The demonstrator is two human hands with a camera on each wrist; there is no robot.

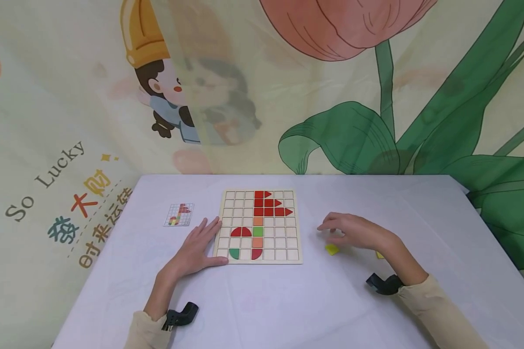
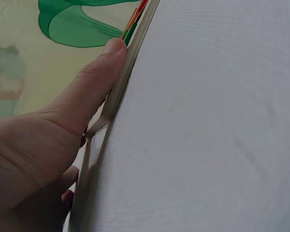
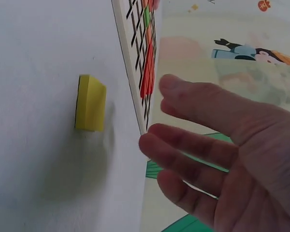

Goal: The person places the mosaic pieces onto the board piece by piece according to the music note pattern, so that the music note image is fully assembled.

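Note:
A wooden grid board (image 1: 300,242) lies on the table with coloured tiles in its cells. My left hand (image 1: 194,254) rests at the board's lower left corner, fingers straight along its left edge and thumb (image 2: 89,87) on the near edge. Right of the board, my right hand (image 1: 353,231) hovers with loosely bent fingers, holding nothing. Just below its fingertips lies a yellow tile (image 1: 332,249), which in the right wrist view appears as a thick yellow block (image 3: 93,104) apart from the fingers. Another yellow piece (image 1: 379,255) is partly hidden by the right wrist.
Red tiles (image 1: 269,203) form three pointed rows at the board's top. Below are orange squares, a green square (image 1: 258,231), red quarter circles (image 1: 241,232) and a green quarter circle (image 1: 234,253). A small pattern card (image 1: 179,214) lies left of the board.

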